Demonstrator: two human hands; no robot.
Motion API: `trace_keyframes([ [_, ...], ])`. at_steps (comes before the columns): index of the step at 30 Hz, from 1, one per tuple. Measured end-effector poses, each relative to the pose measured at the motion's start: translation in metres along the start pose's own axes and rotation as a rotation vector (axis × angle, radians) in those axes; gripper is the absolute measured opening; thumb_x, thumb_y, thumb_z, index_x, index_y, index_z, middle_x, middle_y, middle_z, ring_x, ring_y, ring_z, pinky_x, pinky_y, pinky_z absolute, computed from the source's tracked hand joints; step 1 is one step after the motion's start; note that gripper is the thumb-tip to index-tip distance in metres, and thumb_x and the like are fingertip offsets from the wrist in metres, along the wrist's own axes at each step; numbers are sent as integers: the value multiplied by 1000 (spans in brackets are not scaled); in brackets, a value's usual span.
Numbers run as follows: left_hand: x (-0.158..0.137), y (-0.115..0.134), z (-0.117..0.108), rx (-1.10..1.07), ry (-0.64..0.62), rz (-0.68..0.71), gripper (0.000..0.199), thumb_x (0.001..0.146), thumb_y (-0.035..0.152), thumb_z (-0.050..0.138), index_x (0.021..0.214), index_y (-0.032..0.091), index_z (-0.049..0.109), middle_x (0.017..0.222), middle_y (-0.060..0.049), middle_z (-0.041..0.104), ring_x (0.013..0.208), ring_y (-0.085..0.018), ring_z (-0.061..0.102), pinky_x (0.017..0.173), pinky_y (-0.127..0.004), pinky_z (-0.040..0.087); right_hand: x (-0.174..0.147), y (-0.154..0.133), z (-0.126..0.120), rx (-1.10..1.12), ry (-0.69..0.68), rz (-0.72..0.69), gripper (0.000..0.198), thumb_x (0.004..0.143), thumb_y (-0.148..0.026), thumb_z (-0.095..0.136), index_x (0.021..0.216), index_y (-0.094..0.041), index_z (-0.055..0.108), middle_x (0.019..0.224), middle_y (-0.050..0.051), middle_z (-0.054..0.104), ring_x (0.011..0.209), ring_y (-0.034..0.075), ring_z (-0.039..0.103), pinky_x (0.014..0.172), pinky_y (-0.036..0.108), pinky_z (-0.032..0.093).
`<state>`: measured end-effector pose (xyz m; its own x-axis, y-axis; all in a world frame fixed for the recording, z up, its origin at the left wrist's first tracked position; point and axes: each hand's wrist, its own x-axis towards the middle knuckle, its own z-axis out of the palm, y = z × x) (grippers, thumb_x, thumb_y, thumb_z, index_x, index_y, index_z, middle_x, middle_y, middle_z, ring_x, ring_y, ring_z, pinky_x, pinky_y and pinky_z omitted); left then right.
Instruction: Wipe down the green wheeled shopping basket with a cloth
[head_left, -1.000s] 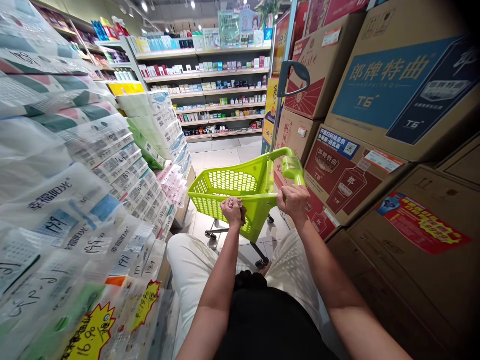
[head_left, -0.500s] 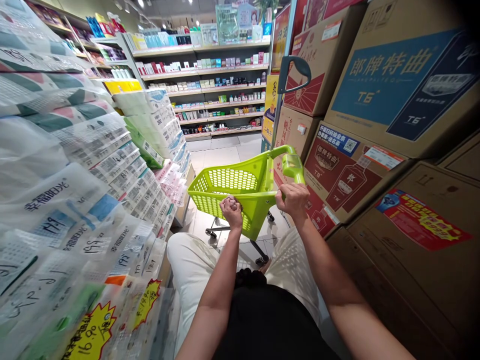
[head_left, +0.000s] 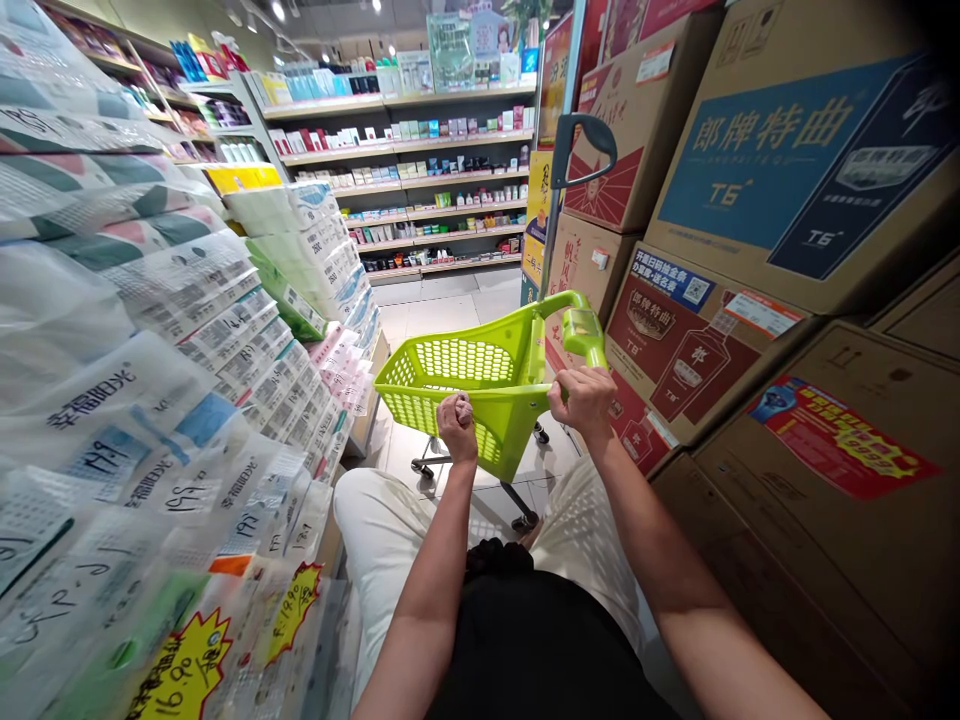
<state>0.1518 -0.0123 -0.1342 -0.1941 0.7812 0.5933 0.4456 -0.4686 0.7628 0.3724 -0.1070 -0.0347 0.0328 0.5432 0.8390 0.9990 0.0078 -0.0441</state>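
A lime-green shopping cart (head_left: 480, 362) with perforated sides stands in front of my knees, turned at an angle. My right hand (head_left: 583, 398) is closed around the near end of its handle frame, at the cart's right side. Crumpled in the closed fingers of my left hand (head_left: 456, 432) is a small pinkish-grey cloth (head_left: 464, 408). That hand is in front of the cart's near side wall; whether it touches the wall I cannot tell. No goods show in the visible part of the basket.
Plastic-wrapped tissue packs (head_left: 225, 400) are stacked close on my left. Cardboard cartons (head_left: 750, 230) rise on my right, with a dark-handled trolley pole (head_left: 559, 215) by them. Pale floor tiles (head_left: 442, 310) lead to shelves (head_left: 405, 150) of small boxes and bottles.
My left hand has shifted slightly left and turned a little, with the cloth still in it. My right hand keeps its hold on the cart. The view has moved very slightly.
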Motion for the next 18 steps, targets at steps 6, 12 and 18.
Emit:
trace_keyframes([
  [6,-17,16,1,-20,-111,239,32,95,17,57,121,22,73,122,-14,65,117,-26,62,106,-41,50,-1,2,2,-14,19,-14,17,81,-25,56,64,-23,57,62,4,63,67,20,49,71,35,29],
  [12,-23,32,2,-24,-226,456,31,100,20,54,125,23,72,124,-12,66,120,-23,62,104,-39,53,-2,8,1,-26,6,-23,16,82,-25,56,66,-22,58,64,3,65,69,20,51,72,35,30],
  [18,-13,19,-3,49,-55,256,32,93,11,57,118,21,75,114,-12,63,105,-22,65,93,-37,58,-1,3,-3,-15,-8,-22,17,82,-26,55,65,-23,58,63,4,65,68,20,49,71,35,28],
])
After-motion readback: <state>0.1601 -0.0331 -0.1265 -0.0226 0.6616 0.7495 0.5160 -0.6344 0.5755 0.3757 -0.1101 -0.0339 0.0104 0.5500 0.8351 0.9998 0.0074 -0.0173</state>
